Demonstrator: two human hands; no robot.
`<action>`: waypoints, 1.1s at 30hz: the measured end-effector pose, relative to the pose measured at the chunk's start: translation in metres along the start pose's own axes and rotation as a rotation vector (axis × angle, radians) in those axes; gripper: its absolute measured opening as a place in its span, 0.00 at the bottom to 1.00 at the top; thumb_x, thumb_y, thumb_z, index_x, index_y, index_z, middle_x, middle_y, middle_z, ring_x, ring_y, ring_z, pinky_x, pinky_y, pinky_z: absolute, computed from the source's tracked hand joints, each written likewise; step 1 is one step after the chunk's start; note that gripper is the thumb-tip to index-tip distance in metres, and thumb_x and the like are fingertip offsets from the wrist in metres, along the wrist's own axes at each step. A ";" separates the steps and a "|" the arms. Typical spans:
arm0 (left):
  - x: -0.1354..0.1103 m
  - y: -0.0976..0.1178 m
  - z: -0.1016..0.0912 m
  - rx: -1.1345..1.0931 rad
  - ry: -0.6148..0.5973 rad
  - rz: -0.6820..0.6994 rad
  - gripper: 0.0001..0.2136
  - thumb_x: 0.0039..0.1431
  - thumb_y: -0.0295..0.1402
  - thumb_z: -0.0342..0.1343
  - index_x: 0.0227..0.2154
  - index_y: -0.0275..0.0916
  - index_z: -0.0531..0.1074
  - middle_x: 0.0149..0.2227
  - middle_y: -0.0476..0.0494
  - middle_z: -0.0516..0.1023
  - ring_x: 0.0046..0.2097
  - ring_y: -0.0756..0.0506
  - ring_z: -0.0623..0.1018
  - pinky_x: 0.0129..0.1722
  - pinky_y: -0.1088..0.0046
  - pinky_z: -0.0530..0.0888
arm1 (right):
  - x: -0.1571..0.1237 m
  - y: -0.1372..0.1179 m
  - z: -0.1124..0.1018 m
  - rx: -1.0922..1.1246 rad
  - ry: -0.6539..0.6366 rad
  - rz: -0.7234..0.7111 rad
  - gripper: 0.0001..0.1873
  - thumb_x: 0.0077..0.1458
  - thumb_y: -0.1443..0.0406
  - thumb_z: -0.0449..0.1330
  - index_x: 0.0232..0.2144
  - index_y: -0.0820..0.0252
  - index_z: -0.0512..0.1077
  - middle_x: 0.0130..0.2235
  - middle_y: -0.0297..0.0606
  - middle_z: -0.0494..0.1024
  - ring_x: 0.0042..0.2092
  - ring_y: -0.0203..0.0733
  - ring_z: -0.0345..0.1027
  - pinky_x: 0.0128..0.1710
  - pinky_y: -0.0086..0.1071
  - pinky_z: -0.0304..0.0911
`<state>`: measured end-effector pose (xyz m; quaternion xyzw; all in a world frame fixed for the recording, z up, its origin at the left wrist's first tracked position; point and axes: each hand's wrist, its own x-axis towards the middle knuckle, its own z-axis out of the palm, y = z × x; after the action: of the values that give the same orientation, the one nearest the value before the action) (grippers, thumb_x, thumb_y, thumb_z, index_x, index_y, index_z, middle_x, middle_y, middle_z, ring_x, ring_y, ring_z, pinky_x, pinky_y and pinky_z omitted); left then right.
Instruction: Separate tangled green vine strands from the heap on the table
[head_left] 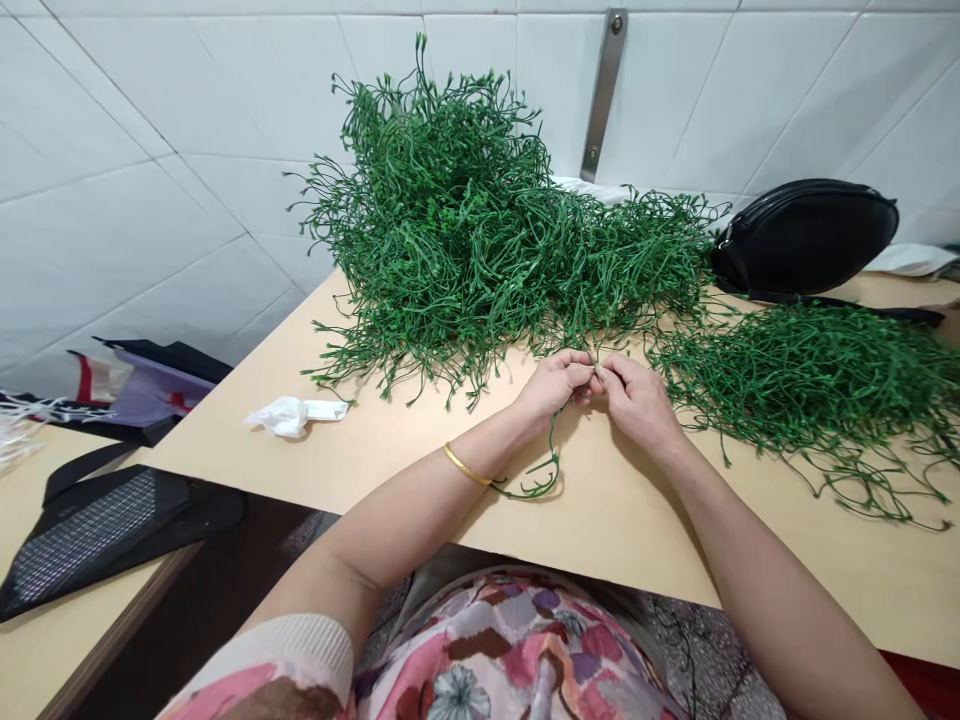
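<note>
Near the middle of the table, my left hand (556, 388) and my right hand (639, 402) meet with their fingertips pinched together. A thin green artificial plant stem (553, 462) runs down from my left fingers, and its branched tips lie on the table beside my left wrist. The bit between the two hands is small and mostly covered by fingers. Just beyond my hands rises a big tangled heap of similar green stems (465, 220). A second, flatter pile of green stems (810, 370) spreads to the right of my right hand.
The pale wooden table (420, 450) stands against a white tiled wall (247, 90). A black zipped bag (810, 240) sits at the back right. Crumpled white tissue (289, 415) lies on the left. A black mesh-patterned bag (90, 530) rests on a lower surface at far left.
</note>
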<state>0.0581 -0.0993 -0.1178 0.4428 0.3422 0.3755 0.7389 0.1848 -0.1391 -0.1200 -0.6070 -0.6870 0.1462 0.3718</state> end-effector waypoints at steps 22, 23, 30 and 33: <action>0.004 0.004 0.001 0.010 0.158 0.096 0.11 0.52 0.26 0.53 0.17 0.34 0.60 0.15 0.56 0.54 0.16 0.59 0.54 0.16 0.81 0.48 | -0.003 -0.013 0.001 -0.289 -0.020 -0.383 0.10 0.55 0.69 0.47 0.22 0.59 0.61 0.23 0.35 0.63 0.26 0.36 0.54 0.27 0.30 0.48; 0.007 0.005 -0.001 0.001 0.210 0.098 0.11 0.53 0.26 0.53 0.17 0.35 0.60 0.15 0.56 0.55 0.16 0.59 0.53 0.16 0.80 0.48 | -0.005 -0.019 0.000 -0.267 -0.052 -0.450 0.10 0.54 0.69 0.48 0.21 0.59 0.60 0.22 0.35 0.62 0.25 0.35 0.53 0.26 0.29 0.48; 0.003 0.010 -0.007 0.187 0.024 -0.028 0.06 0.50 0.29 0.54 0.20 0.34 0.66 0.13 0.57 0.54 0.15 0.58 0.53 0.17 0.79 0.46 | -0.010 -0.031 -0.024 0.084 0.153 -0.475 0.06 0.57 0.68 0.51 0.28 0.58 0.65 0.26 0.34 0.66 0.28 0.35 0.59 0.29 0.29 0.56; -0.004 0.007 -0.001 0.340 -0.178 -0.075 0.05 0.47 0.28 0.55 0.20 0.33 0.68 0.11 0.58 0.53 0.14 0.58 0.50 0.17 0.78 0.43 | -0.004 -0.017 -0.025 -0.027 0.243 -0.489 0.06 0.56 0.69 0.51 0.30 0.58 0.67 0.32 0.40 0.71 0.36 0.40 0.64 0.37 0.34 0.59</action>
<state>0.0531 -0.1002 -0.1111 0.5797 0.3501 0.2436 0.6943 0.1897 -0.1525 -0.0933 -0.4411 -0.7653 -0.0312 0.4677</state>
